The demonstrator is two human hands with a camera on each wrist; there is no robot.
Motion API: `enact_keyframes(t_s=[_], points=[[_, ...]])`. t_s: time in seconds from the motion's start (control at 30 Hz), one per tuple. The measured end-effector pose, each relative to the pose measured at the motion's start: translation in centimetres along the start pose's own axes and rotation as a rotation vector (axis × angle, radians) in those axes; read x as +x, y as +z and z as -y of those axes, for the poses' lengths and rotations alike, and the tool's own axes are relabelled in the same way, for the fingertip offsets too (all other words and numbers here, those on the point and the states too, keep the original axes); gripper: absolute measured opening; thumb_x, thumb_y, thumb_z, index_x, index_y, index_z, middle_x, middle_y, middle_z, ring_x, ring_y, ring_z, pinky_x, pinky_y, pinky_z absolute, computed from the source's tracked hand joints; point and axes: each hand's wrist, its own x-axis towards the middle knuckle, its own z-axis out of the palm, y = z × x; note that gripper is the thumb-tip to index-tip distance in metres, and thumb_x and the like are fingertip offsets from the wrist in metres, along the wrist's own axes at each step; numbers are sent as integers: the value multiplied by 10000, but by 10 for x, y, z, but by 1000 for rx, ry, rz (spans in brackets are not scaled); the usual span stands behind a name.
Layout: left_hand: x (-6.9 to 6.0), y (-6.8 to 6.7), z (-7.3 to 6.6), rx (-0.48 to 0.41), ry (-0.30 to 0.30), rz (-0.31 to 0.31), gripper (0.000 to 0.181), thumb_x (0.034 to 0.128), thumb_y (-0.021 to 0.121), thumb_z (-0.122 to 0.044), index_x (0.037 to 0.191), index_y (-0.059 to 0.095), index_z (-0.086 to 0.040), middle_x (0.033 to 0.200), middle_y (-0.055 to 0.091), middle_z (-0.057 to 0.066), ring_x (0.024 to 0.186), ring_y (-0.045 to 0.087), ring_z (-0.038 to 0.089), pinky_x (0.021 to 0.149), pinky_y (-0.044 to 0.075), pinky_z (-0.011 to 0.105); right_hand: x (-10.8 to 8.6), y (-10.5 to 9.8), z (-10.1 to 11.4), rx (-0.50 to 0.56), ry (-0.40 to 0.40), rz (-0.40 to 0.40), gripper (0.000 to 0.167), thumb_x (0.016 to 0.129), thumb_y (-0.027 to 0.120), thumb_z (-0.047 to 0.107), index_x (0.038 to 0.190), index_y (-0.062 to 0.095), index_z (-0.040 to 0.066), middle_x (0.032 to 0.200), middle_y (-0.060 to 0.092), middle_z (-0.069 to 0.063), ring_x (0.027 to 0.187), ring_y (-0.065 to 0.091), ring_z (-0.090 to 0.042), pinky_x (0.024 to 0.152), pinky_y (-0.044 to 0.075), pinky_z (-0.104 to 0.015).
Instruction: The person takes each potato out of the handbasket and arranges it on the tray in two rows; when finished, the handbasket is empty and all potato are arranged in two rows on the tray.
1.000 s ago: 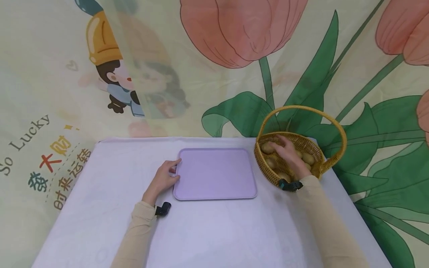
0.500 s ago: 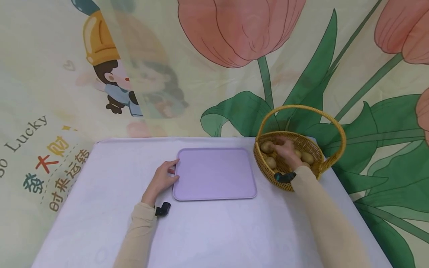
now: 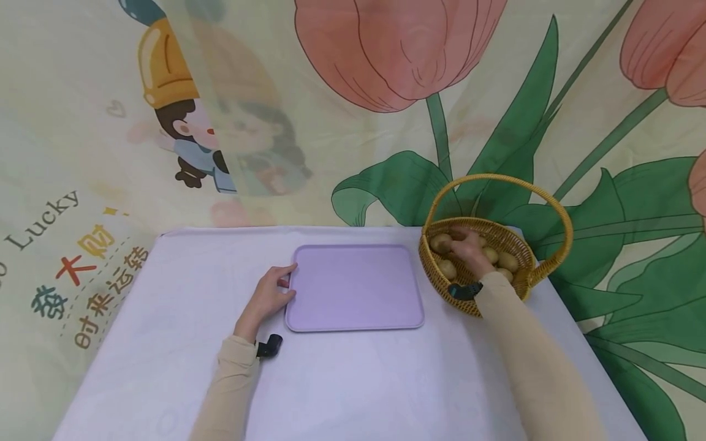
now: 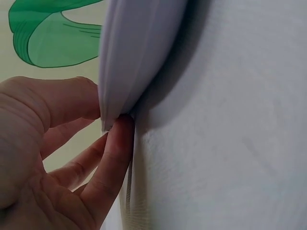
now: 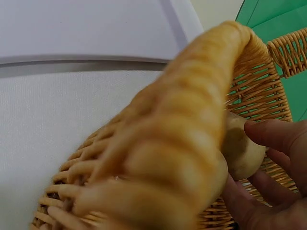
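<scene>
My left hand (image 3: 268, 295) pinches the left edge of a lilac rectangular tray (image 3: 355, 288) that lies on the table. In the left wrist view, thumb and finger sit on either side of the tray's rim (image 4: 115, 96). Inside a wicker basket (image 3: 436, 282) to the tray's right is my right hand (image 3: 469, 251), gripping a potato (image 5: 242, 151) between thumb and fingers. Several other potatoes (image 3: 507, 262) lie around it in the basket. Part of the grip is hidden behind the basket's handle in the right wrist view.
An arched handle (image 3: 499, 176) rises over the basket. The table carries a white cloth (image 3: 353, 386). A printed curtain (image 3: 386, 171) with tulips hangs directly behind the table's back edge. Each wrist wears a small black camera (image 3: 269, 346).
My right hand has reached deeper into the basket and slightly left, closing on a potato at the far left side. The left hand and the tray have stayed in place.
</scene>
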Motion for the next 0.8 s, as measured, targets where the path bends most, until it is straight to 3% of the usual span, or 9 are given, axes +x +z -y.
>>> enact_keyframes(t_s=[0.2, 0.37, 0.5, 0.67, 0.8], points=[[0, 0, 2, -4, 10, -11, 613, 766, 699, 71, 1358, 544, 50, 1206, 560, 254, 946, 629, 348, 818, 507, 447, 0, -1, -2, 20, 5, -13, 570, 923, 561, -42, 1458, 370, -92, 1406, 406, -326, 1191, 497, -361, 803, 539, -288], [0, 1, 2, -5, 9, -16, 617, 763, 703, 66, 1360, 549, 40, 1204, 564, 246, 942, 629, 340, 817, 503, 438, -1, -1, -4, 24, 1, -19, 535, 923, 606, -19, 1418, 424, -107, 1282, 490, -300, 896, 578, -133, 712, 532, -221], [0, 2, 2, -2, -8, -8, 616, 772, 704, 60, 1367, 546, 32, 1216, 562, 241, 959, 625, 340, 826, 500, 441, -2, -1, -6, 36, 9, -9, 537, 930, 612, -3, 1416, 415, -122, 1259, 497, -284, 857, 567, -91, 726, 534, -230], [-1, 0, 1, 5, -5, 3, 608, 782, 700, 60, 1367, 539, 42, 1227, 549, 255, 969, 621, 352, 835, 500, 454, -3, -4, -8, 46, 28, 37, 550, 963, 572, 31, 1449, 361, -118, 1372, 430, -304, 923, 574, -103, 857, 525, -279], [-2, -1, 0, -3, 0, 9, 609, 787, 695, 62, 1374, 533, 41, 1236, 537, 259, 978, 619, 360, 841, 500, 459, -6, -10, -10, 53, 45, 60, 539, 983, 546, 61, 1462, 356, -100, 1418, 402, -306, 989, 611, -146, 882, 511, -261]])
